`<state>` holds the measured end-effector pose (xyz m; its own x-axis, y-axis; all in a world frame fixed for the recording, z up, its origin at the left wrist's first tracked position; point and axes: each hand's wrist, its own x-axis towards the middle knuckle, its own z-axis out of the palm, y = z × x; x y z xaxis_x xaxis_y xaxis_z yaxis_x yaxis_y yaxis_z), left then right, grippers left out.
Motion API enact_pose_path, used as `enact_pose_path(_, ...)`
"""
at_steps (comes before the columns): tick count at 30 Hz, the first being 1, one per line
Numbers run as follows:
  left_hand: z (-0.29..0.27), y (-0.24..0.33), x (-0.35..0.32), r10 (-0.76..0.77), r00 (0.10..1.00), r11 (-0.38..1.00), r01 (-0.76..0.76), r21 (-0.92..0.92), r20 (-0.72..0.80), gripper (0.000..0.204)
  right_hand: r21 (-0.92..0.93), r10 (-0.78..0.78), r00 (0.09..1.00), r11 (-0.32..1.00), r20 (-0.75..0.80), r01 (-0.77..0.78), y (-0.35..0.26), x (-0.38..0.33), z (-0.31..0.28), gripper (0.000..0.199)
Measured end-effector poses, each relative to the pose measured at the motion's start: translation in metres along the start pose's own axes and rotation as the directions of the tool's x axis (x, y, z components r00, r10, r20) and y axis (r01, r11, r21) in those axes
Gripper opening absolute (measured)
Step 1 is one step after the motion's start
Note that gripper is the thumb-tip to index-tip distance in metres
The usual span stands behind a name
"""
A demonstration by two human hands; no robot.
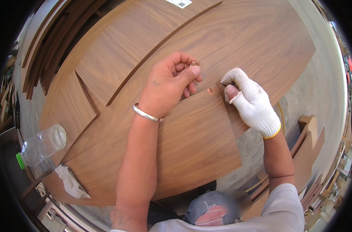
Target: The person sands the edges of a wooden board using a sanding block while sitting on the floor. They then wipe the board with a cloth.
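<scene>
- A woodworking shop, by all I see around me
- Brown wood-grain panels (191, 154), laid overlapping
- More boards (44, 48) stacked at left
- Cut wood pieces (302, 158) by the grey floor (326, 92)

A white label (179, 3), its print unreadable, sits on the upper brown panel (145, 38).

1. The bare left hand (171, 79), silver bangle (145, 114) at its wrist, pinches a small brown scrap (195, 64).
2. The right hand (248, 98), white-gloved with its thumb tip exposed, curls beside the corner of a wood-grain board (191, 143).
3. At left, a clear, green-capped bottle (46, 143) lies near a crumpled cloth (71, 182).
</scene>
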<state>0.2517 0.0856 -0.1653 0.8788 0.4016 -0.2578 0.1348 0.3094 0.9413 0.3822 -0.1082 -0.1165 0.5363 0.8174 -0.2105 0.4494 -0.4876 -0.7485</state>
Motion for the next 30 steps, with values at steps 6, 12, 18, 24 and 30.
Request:
enact_pose_path(6, 0.000, 0.000, 0.000, 0.000, 1.000, 1.000, 0.000, -0.006, 0.010, 0.015, -0.168, -0.105, 0.994, 0.981, -0.023, 0.099, -0.002, 0.000, 0.007, 0.019)
enact_pose_path(12, 0.000, 0.000, -0.001, 0.029, 0.994, 0.999, -0.033, 0.037, 0.104, 0.014, 0.139, -0.074, 0.995, 0.987, -0.064, 0.082, 0.014, 0.009, 0.008, 0.021)
enact_pose_path(18, 0.002, 0.002, -0.002, 0.047, 0.988, 0.998, -0.053, 0.036, 0.145, 0.015, 0.503, 0.188, 0.982, 0.851, -0.018, -0.154, -0.015, 0.015, 0.008, 0.021)
enact_pose_path(24, 0.003, -0.004, 0.000, 0.091, 0.981, 0.993, -0.102, 0.058, 0.172, 0.018, 0.496, 0.211, 0.976, 0.842, 0.062, -0.213, -0.026, 0.021, 0.005, 0.020)
enact_pose_path(30, 0.007, -0.004, 0.000, 0.144, 0.980, 0.937, -0.179, 0.299, 0.135, 0.015, 0.435, 0.193, 0.981, 0.883, 0.007, -0.177, -0.021, 0.023, 0.013, 0.020)
